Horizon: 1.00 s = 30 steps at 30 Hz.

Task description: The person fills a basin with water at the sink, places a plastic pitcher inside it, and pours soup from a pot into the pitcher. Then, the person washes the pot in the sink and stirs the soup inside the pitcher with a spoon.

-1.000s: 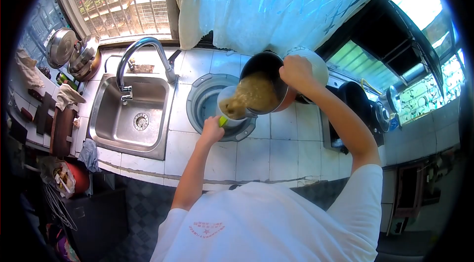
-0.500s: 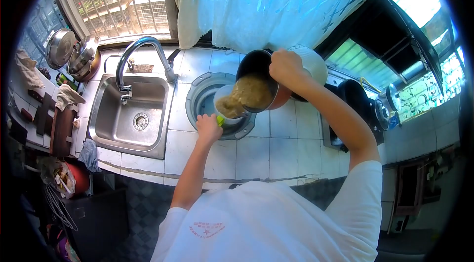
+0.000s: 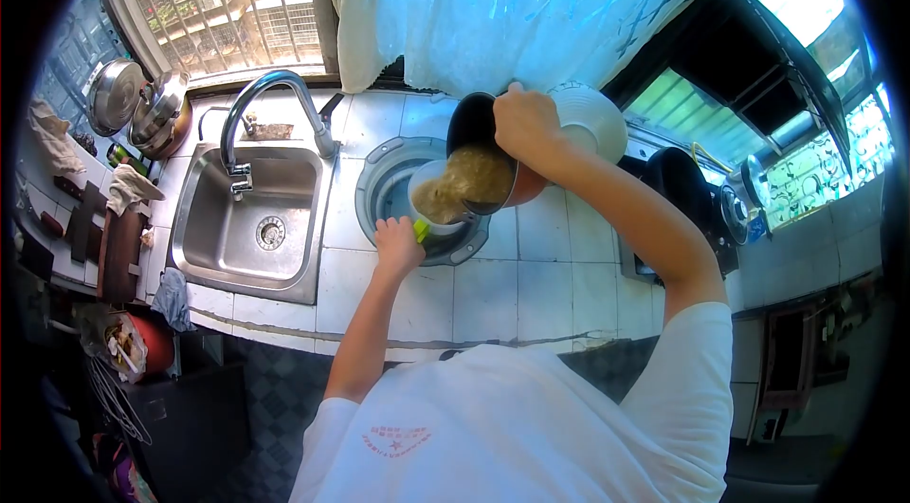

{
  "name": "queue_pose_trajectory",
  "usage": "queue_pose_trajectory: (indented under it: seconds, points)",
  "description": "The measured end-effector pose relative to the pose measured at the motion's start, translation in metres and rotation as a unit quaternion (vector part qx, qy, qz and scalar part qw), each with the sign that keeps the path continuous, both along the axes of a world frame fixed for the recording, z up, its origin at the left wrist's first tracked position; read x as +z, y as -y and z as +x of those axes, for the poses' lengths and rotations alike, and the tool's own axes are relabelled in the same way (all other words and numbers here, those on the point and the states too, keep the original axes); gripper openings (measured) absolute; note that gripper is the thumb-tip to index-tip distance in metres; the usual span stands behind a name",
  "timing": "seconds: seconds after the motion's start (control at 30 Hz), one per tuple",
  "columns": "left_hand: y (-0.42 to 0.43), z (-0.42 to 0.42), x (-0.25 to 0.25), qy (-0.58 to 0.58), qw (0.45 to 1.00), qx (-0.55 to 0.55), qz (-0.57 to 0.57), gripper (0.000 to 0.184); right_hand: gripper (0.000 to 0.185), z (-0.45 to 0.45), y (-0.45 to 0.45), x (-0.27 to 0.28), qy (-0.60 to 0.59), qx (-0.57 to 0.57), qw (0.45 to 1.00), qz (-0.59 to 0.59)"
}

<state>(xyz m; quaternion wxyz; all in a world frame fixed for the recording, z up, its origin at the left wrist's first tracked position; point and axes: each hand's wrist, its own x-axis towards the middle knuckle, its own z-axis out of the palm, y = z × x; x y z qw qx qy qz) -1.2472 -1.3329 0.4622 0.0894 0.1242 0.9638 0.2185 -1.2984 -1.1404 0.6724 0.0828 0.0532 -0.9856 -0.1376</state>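
Note:
My left hand (image 3: 397,244) is closed on the green handle (image 3: 420,230) of a white strainer-like bowl (image 3: 445,223), which sits over a round grey basin (image 3: 374,182). My right hand (image 3: 527,127) grips a dark pot (image 3: 469,122) from above and tilts it to the left. Thick brownish-yellow food (image 3: 474,178) slides from the pot's mouth into the white bowl. The pot's handle is hidden by my right hand. Beside the pot, on its right, is an orange-red surface (image 3: 527,185), partly covered.
A steel sink (image 3: 256,219) with a curved tap (image 3: 284,78) is at the left. A white round lid or plate (image 3: 592,128) stands behind my right forearm. Farther right are a stove (image 3: 637,261) and a black pan (image 3: 678,182). A knife rack (image 3: 121,252) is far left.
My right hand and the pot have moved left, closer over the white bowl. My left hand has shifted slightly left with the handle. More food lies in the bowl.

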Motion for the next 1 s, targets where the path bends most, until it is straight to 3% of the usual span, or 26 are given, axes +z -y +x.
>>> queue_pose_trajectory:
  seconds: [0.17,0.33,0.4,0.6,1.0]
  points:
    - [0.000,0.003,-0.010,-0.022,0.999,0.007,0.026,0.031,0.013,0.001,0.006,-0.004,-0.008,0.021,1.000,0.022]
    - [-0.005,0.016,0.021,-0.066,0.995,0.061,0.037,0.030,0.013,-0.002,0.008,-0.010,-0.001,0.026,0.999,0.024]
    - [-0.012,0.025,0.038,-0.158,0.982,0.064,0.080,0.029,0.012,-0.003,0.009,-0.014,0.000,0.031,0.999,0.023]
    - [-0.038,0.036,0.051,-0.240,0.952,0.016,0.190,0.024,0.014,-0.007,0.017,-0.023,-0.007,0.018,0.998,0.061]
    - [-0.023,0.023,0.037,-0.207,0.944,0.065,0.250,0.006,0.012,-0.004,0.051,-0.034,-0.018,0.057,0.978,0.201]
